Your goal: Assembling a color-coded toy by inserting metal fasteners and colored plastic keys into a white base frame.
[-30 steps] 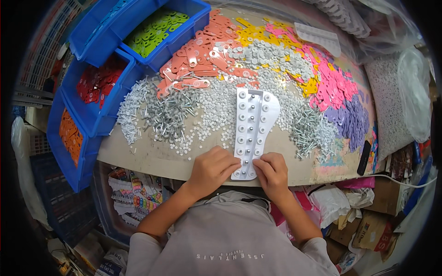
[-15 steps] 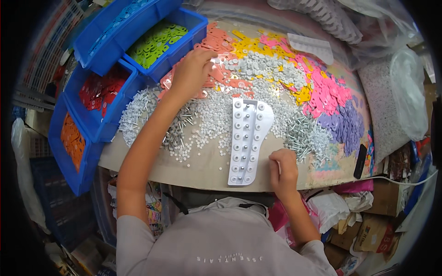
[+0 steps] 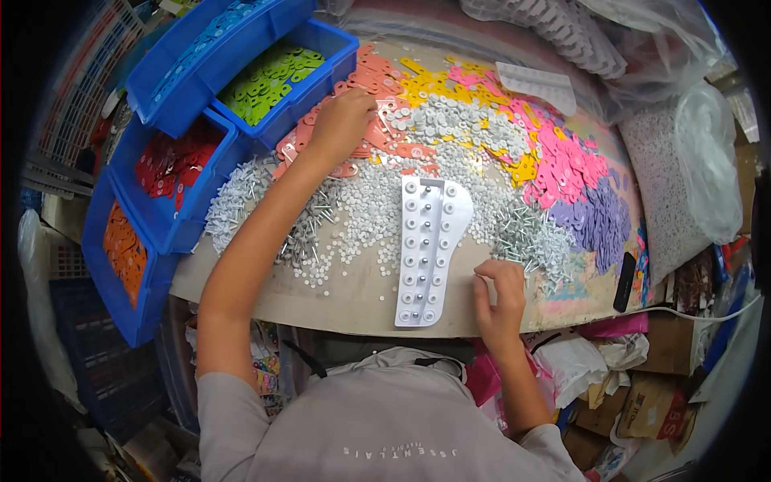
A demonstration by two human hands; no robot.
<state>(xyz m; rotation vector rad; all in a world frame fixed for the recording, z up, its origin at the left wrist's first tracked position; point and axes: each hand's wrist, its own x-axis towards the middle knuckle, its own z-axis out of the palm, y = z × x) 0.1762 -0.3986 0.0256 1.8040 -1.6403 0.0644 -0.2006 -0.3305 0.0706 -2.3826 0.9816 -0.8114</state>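
Note:
My left hand (image 3: 344, 120) reaches over the coral plastic pieces (image 3: 393, 148) at the back left of the table. Its fingers are bent and close together on the pile; what they grip, if anything, is hidden. By the front edge, my right hand (image 3: 501, 301) rests half curled, thumb and forefinger apart, with nothing visible between them. Just left of it lies a white plastic tray (image 3: 459, 217) with one curved side. Round white caps (image 3: 409, 243) sit in rows along both sides of its channel, and small metal pins (image 3: 423, 243) stand in a line down the middle.
Blue bins (image 3: 250, 138) with green, red, orange and blue pieces line the left. Loose white caps (image 3: 361, 209), metal pins (image 3: 522, 233), and yellow, pink (image 3: 566, 169) and purple pieces (image 3: 598, 221) cover the table. A black object (image 3: 626, 281) and a filled plastic bag (image 3: 662, 177) are at right.
My left hand stays over the coral pieces, shifted very slightly. The thumb and forefinger of my right hand have spread a little. The view has moved slightly.

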